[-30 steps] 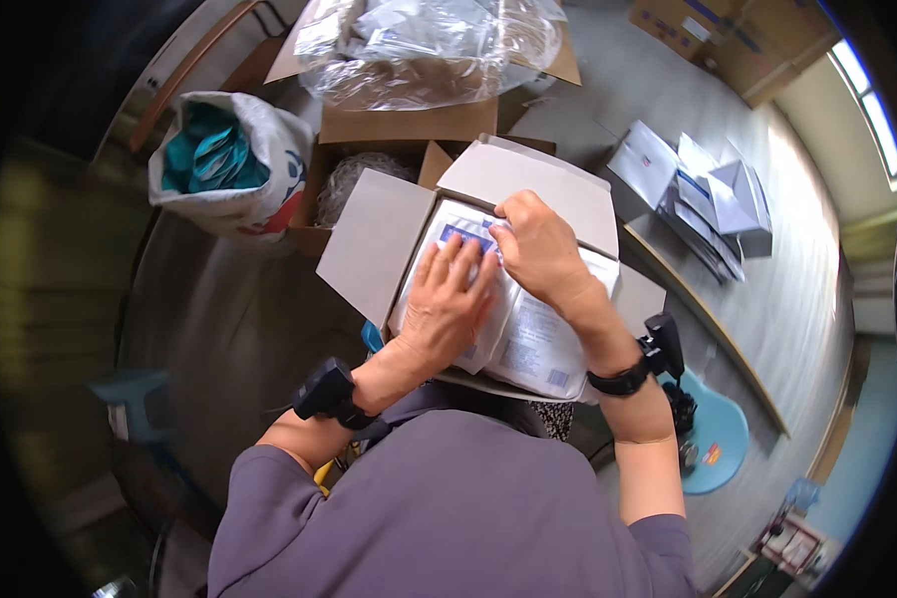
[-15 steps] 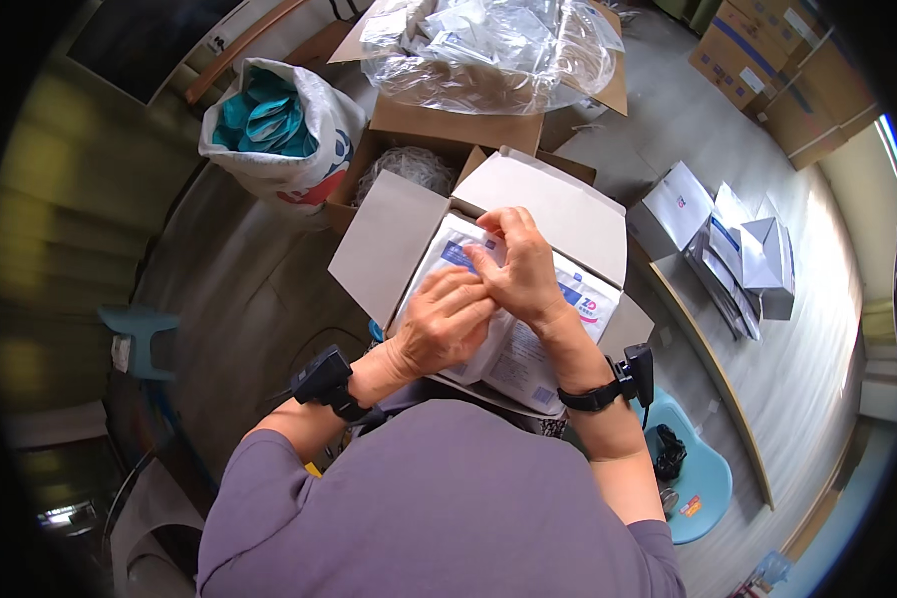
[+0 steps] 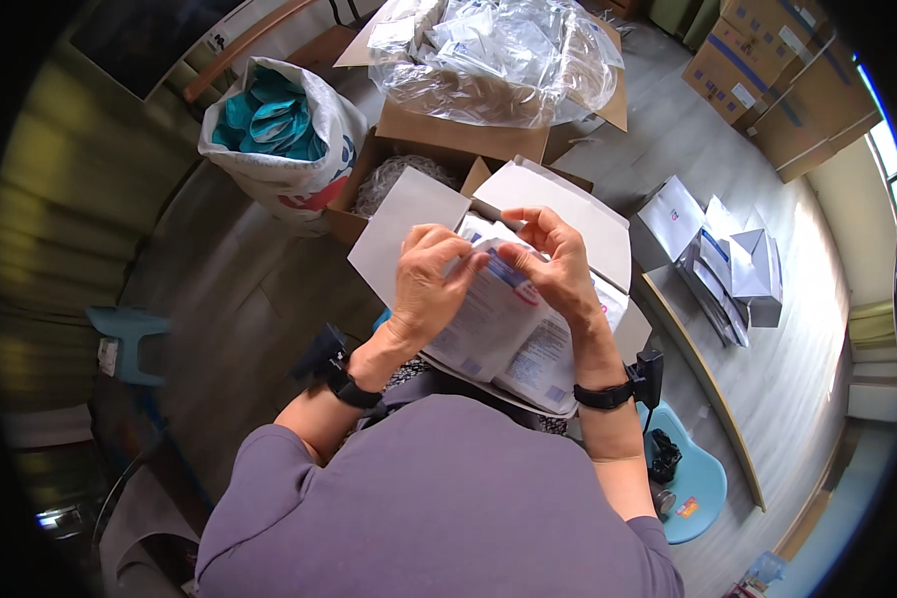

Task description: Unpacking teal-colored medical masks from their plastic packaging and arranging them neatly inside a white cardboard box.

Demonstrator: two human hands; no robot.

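- The white packet [image 3: 493, 307] is mid-frame, at the open box [image 3: 387, 239].
- My left hand [image 3: 431, 279] nearly closes finger to thumb; my right hand [image 3: 560, 267] curls half open.
- I can't tell if either grips.
- I should press lightly, lest thin wrapping tear.

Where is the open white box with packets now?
In the head view, the open white box is near the centre, slightly right, beneath the left hand and right hand; the white sack stands beyond it, to its left.
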